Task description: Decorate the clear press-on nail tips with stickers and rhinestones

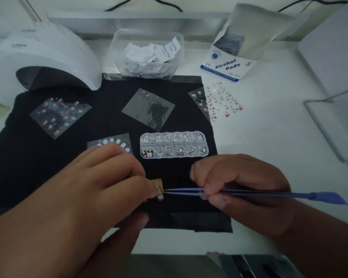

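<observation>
My left hand (110, 193) is over the front of the black mat, fingers bent and thumb held apart below. At the tip of its foremost finger is a golden-looking nail (159, 186) with small shiny stones; a pale, blurred bit shows under it. My right hand (240, 189) is closed round blue-purple tweezers (298, 195), which lie nearly level. Their thin points meet or almost touch the decorated nail. Just beyond both hands sits a clear, compartmented case of rhinestones (174, 144). A sheet with white petal shapes (124, 143) is partly covered by my left hand.
On the black mat (174, 222) lie a clear sticker sheet (60, 116) and a mostly bare sheet (149, 108). Another sticker sheet (223, 100) overlaps its right edge. Behind stand a white nail lamp (58, 46), a plastic tub (118, 58) of packets and an alcohol pads box (229, 67).
</observation>
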`<state>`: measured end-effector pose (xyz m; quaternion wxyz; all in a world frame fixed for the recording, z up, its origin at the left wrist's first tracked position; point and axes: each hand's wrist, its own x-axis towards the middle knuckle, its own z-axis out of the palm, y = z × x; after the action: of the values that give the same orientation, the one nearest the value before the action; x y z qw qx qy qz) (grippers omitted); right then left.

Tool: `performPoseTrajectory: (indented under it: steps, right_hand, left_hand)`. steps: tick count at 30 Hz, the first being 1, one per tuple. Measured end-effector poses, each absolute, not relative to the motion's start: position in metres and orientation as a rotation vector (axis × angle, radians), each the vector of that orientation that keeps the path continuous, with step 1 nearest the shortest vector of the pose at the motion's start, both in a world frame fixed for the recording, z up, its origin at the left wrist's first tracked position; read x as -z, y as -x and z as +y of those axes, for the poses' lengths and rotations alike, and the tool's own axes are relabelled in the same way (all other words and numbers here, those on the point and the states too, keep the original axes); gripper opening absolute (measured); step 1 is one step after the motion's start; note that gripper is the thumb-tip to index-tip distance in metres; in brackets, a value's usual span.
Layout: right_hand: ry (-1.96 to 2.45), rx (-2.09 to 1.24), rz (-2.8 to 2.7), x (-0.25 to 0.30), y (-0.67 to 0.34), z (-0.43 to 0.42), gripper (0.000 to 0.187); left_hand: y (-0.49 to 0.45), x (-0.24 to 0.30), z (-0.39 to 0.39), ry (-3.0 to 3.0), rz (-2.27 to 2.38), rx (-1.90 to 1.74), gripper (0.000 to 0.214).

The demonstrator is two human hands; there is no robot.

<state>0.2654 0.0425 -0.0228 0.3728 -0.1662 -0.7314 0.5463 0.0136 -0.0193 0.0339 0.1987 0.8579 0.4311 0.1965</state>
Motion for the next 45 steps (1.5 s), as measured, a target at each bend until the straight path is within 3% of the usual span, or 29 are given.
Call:
performPoseTrajectory:
  steps: [18,36,45]
  right_hand:
    - [0.51,-1.335,-1.974,0.02,-0.262,0.042,0.01]
    - [0.545,-1.329,-1.982,0.02,-0.262,0.041,0.009]
    - [0.53,-1.316,-2.0,0.019,-0.264,0.04,0.009]
  left_hand:
    - [-0.02,0.003,-0.021,-2.491,1.235,-0.567,0.015]
    - [-0.022,0.004,-0.019,-2.495,1.217,-0.543,0.018]
    - [-0.023,0.005,-0.019,-2.544,1.195,-0.602,0.01]
